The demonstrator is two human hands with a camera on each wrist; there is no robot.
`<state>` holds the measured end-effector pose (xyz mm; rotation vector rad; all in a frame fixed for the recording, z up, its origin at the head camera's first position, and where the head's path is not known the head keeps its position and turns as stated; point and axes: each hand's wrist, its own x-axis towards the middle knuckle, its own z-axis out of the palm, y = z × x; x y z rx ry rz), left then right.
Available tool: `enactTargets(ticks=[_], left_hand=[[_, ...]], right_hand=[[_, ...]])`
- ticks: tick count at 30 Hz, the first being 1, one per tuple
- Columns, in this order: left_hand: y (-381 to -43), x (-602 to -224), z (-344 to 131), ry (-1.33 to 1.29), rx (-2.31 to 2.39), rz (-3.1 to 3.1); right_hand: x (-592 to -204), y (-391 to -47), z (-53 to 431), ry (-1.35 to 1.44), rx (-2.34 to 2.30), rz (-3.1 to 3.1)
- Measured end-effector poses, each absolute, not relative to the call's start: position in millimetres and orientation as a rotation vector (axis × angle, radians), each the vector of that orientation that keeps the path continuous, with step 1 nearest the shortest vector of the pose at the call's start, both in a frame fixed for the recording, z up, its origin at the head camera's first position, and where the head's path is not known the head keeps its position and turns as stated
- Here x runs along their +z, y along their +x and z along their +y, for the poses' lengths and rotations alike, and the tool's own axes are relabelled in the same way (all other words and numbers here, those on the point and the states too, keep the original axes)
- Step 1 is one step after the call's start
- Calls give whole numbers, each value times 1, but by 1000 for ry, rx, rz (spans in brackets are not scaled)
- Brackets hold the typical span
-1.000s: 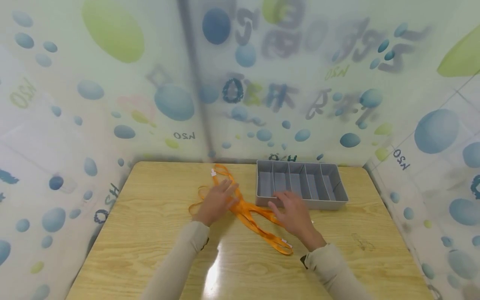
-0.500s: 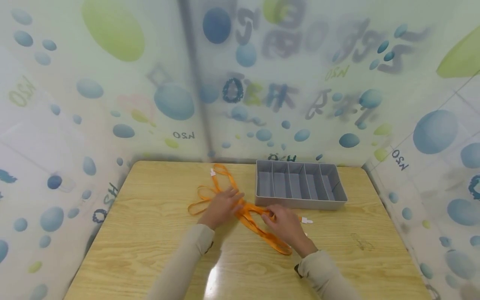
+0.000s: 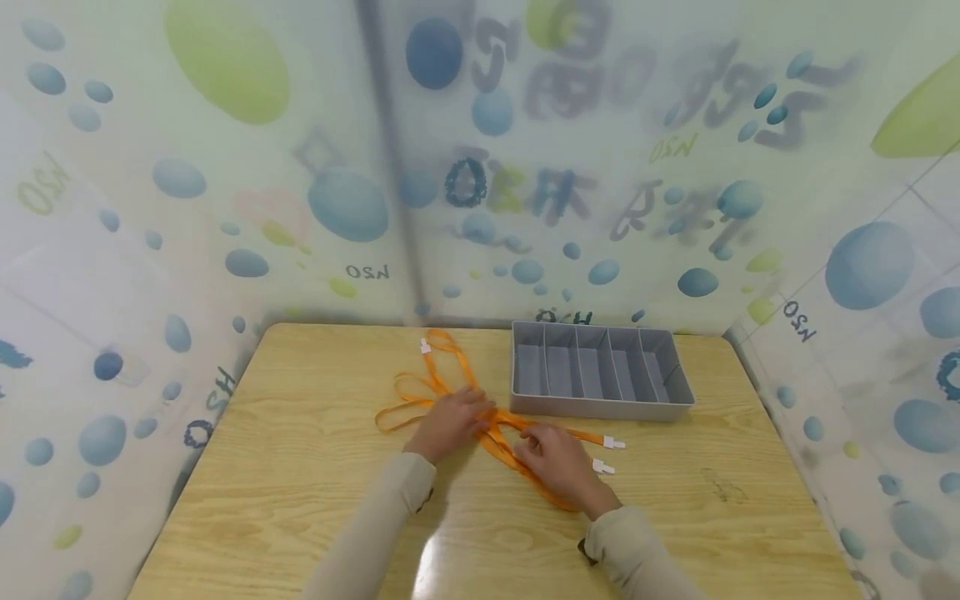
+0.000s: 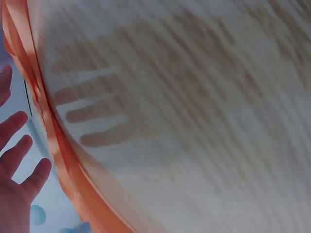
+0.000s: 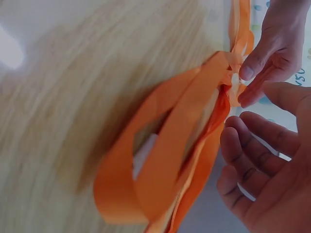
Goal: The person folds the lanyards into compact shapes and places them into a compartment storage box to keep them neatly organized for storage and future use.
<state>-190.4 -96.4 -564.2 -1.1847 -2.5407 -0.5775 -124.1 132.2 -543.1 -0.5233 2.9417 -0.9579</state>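
Observation:
Several orange lanyards (image 3: 493, 437) lie crossed in a bundle on the wooden table, loops fanning out to both ends. White clips (image 3: 613, 442) show at the right end, and one white clip (image 3: 425, 346) at the far left. My left hand (image 3: 450, 423) is over the crossing point; in the left wrist view its fingers (image 4: 16, 158) are spread beside the orange straps (image 4: 63, 150). My right hand (image 3: 558, 462) is over the lower right strands. In the right wrist view its fingers are loosely bent, thumb apart from them, close beside a folded strap (image 5: 182, 109).
A grey tray (image 3: 600, 408) with several narrow compartments stands behind the right hand at the table's back edge. The wooden table (image 3: 300, 467) meets a white patterned curtain wall (image 3: 337, 300) behind and at both sides.
My right hand came down onto the strands, held the upper right one, then moved nearer and left onto the lower ones, uncovering the clips. The left hand slid slightly right.

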Motion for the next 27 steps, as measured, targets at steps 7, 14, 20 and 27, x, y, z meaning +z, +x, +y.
enactTargets(ticks=[7, 14, 20, 27], left_hand=[[-186, -568, -94, -1136, -531, -2564], [-181, -567, -93, -1093, -505, -2664], [-183, -569, -92, -1095, -472, -2685], [-185, -571, -93, -1090, -430, -2723]], right_hand=[[-553, -124, 128, -549, -946, 2914], [-560, -125, 125, -522, -933, 2909], [-561, -126, 122, -507, -938, 2895], [-562, -128, 120, -504, -955, 2875]])
